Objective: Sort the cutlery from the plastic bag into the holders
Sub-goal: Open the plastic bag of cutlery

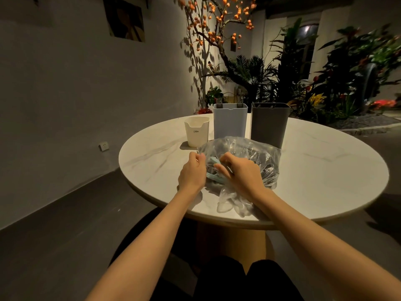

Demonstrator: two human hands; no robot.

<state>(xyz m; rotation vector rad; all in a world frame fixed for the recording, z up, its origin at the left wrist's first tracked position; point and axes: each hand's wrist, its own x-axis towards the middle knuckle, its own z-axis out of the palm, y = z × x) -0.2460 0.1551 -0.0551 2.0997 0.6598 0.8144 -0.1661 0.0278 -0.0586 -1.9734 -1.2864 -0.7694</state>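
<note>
A clear bag of cutlery is seen lying near the front edge of the round table, its left edge pinched by the left hand. The right hand is curled into the bag's opening over pale blue handles; what it grips cannot be told. Just behind are stood three holders: cream, light blue with fork tips showing, dark grey.

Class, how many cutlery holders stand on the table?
3, in a row behind the plastic bag: a small cream holder leftmost, a light blue holder in the middle, a dark grey holder rightmost.
</note>
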